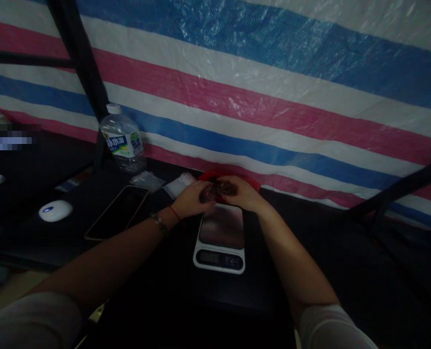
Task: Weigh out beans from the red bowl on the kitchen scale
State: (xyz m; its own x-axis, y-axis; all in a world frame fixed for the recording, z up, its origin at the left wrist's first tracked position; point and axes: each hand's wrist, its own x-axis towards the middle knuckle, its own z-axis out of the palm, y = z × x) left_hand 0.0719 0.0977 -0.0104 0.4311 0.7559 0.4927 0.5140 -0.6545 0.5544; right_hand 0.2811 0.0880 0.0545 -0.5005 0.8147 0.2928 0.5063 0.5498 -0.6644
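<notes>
My left hand [192, 198], with a red string and a beaded bracelet at the wrist, curls around something dark and reddish that I cannot make out. Opposite it, my right hand [246, 195] has its fingers closed on a brown tangled clump [225, 188]. The two hands nearly meet over a red container or bag [252, 182], mostly hidden behind them. Just in front of them lies a white digital scale [222, 228] with a shiny plate. Close to my left hand are small clear plastic bags [178, 185].
Left of the scale lies a dark phone [118, 213], with a white computer mouse [55, 211] farther left. A large clear bottle [124, 140] stands at the back by a black metal post [75, 48]. A striped tarp [237, 102] hangs behind the black table [302, 232].
</notes>
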